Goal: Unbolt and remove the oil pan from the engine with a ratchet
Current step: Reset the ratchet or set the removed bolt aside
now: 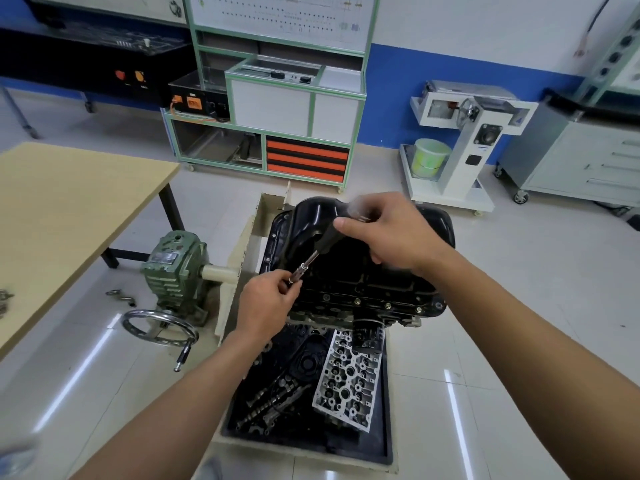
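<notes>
Left hand (268,301) pinches ratchet (309,262) tip; right hand (393,233) grips its handle; oil pan (304,220) just beneath both.

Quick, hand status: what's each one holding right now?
Left hand: pinching the metal tip end of the ratchet.
Right hand: gripping the ratchet's black handle.

Bright, even overhead light, with long white glare streaks on the glossy floor tiles (86,368) at lower left and right. Wide-angle bending at the edges; motion blur just above the right hand (391,237).
</notes>
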Motion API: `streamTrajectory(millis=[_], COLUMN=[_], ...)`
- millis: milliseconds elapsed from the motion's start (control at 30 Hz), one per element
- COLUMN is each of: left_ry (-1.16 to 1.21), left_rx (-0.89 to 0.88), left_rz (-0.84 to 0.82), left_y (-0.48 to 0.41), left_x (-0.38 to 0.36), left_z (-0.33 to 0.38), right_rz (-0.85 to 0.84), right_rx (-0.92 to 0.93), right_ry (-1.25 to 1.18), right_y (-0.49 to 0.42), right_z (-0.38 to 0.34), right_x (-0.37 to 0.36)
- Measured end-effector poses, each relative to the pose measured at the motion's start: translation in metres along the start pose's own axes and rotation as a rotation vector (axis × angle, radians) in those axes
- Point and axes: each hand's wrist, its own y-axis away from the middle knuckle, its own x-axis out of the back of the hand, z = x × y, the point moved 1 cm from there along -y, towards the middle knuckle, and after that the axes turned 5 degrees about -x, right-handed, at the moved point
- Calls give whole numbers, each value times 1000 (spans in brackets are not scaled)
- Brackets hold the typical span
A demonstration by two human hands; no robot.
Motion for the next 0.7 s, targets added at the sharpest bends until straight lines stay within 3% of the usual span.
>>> streamTrajectory(millis=[233,400,700], left_ry=[-53,-101,185], left_rx=[-5,115,324], left_rz=[90,180,407], left_y=[-26,-43,-44], left_x=[59,115,228], left_z=[-24,-81,-208], right_rz=[12,37,-111], right_rx=[-46,-53,-87], right_ry=[-246,-342,-377], right_y=[-30,-65,-141], right_z=[-17,-49,-116], right_x=[-22,-60,-234])
